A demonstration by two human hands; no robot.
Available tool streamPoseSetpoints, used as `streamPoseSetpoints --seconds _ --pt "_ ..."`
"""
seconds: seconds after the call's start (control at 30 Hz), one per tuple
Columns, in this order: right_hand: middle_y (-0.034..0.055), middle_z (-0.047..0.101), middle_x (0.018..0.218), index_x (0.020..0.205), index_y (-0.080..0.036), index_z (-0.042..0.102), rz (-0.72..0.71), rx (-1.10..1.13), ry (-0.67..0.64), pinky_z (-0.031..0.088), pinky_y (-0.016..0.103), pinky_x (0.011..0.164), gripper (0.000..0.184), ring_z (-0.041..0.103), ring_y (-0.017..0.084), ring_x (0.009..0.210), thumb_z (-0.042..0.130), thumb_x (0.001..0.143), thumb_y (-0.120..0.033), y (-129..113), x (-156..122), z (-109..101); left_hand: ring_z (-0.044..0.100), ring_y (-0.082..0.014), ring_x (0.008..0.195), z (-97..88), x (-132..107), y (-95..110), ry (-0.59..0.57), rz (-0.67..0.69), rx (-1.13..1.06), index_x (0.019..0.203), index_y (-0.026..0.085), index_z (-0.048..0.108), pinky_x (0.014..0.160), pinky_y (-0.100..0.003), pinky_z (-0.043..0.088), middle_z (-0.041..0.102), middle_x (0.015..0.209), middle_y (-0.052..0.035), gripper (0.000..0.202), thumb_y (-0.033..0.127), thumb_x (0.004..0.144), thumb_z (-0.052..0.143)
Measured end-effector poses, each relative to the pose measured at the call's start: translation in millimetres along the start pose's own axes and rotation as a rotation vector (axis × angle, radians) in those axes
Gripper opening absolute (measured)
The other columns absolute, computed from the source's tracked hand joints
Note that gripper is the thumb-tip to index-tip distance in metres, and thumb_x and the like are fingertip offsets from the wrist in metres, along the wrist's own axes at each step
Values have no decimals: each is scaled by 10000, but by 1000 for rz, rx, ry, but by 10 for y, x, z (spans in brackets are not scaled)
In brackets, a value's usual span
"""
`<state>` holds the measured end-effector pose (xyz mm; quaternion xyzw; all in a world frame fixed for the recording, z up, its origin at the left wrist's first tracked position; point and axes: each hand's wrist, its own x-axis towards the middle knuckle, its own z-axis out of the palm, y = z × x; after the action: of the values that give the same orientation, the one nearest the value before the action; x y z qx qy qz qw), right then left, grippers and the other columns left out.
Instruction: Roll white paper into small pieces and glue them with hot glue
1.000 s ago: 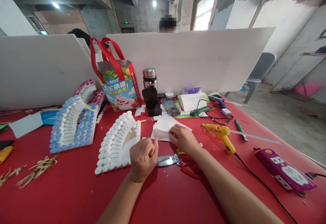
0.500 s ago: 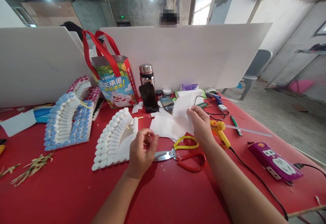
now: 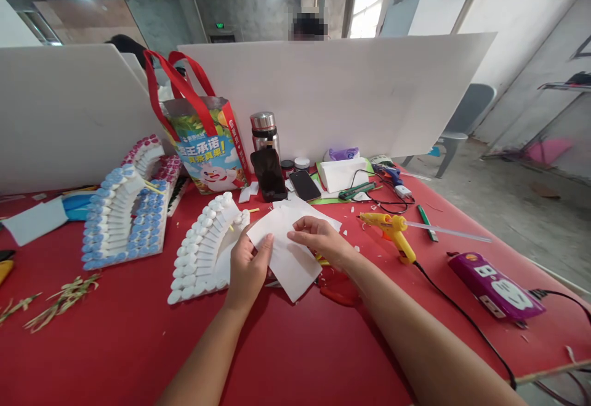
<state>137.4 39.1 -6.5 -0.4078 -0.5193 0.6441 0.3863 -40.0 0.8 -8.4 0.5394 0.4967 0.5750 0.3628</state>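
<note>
A white sheet of paper (image 3: 293,270) is held up over the table between my hands. My left hand (image 3: 247,267) grips its left edge, thumb on top. From the right, my right hand (image 3: 323,239) has its fingertips pinched at the sheet's upper part. Behind it lie more white paper pieces (image 3: 329,216). Scissors (image 3: 339,294) with red and yellow handles rest under the paper, mostly hidden. Just left of my left hand stands a white fan-shaped craft piece (image 3: 196,255) edged with round white pads.
A yellow glue gun (image 3: 390,227) and a purple power strip (image 3: 496,286) with cords lie at right. Blue-and-white craft pieces (image 3: 124,221) stand left. Behind are a shopping bag (image 3: 210,153), a steel flask (image 3: 264,127), phones (image 3: 268,175) and a tall white board (image 3: 360,95).
My right hand has brought the paper left and nearer, over the scissors. My left hand has gone from holding nothing to gripping the sheet. The phone behind is now uncovered.
</note>
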Motion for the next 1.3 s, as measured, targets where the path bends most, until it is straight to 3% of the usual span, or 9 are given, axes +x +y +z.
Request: streamPoseSetpoints --seconds 0.1,0.2,0.33,0.4,0.63,0.8,1.03,1.3 --pt "-23 662 714 930 -201 585 18 -17 -64 458 226 528 408 618 139 607 837 674 -394 29 26 -5 678 -253 1012 14 -17 31 0 2 23 1252 165 611 854 -327 556 713 1124 -96 425 380 888 654" --pt "2 697 710 926 -202 592 32 -26 -81 499 267 519 358 660 182 601 812 697 -369 18 18 -22 685 -234 943 6 -22 29 -7 -24 14 1191 179 630 803 -295 562 724 1029 -70 381 384 873 674" --pt "28 728 756 903 -192 613 76 57 -84 520 271 533 345 682 186 612 823 687 -360 -28 -2 -86 600 -151 533 -26 -9 -32 -60 -146 -76 1180 197 621 483 -246 502 679 752 -1 381 421 874 660" --pt "27 729 761 908 -190 620 79 79 -61 512 256 526 354 678 174 606 825 692 -380 -33 -4 -112 530 -128 427 -31 -4 -65 -96 -191 -111 1183 193 614 395 -238 437 648 677 20 394 431 872 655" --pt "31 742 812 967 -195 650 54 25 -158 537 268 553 348 686 177 635 818 711 -360 -7 -6 -141 546 -127 404 1 3 -47 -149 -248 -188 1155 163 585 392 -236 456 656 646 19 399 412 853 666" --pt "27 742 818 996 -187 659 13 76 -110 531 260 564 367 682 167 641 816 706 -348 -69 -24 -176 596 -145 453 -4 17 -5 -223 -188 -255 1166 139 584 400 -224 455 664 628 -8 369 382 891 619" --pt "27 740 794 1018 -183 699 38 253 -98 502 254 549 373 665 158 616 810 691 -322 -77 -41 -146 572 -134 407 -26 20 -9 -213 -208 -328 1071 128 624 372 -208 422 632 547 4 270 333 894 624" --pt "9 675 639 897 -163 725 14 289 -52 404 216 436 215 567 117 486 732 731 -301 -70 -32 -95 559 -135 350 -44 26 14 -194 -239 -377 1027 119 652 331 -199 400 625 508 6 231 290 878 614"
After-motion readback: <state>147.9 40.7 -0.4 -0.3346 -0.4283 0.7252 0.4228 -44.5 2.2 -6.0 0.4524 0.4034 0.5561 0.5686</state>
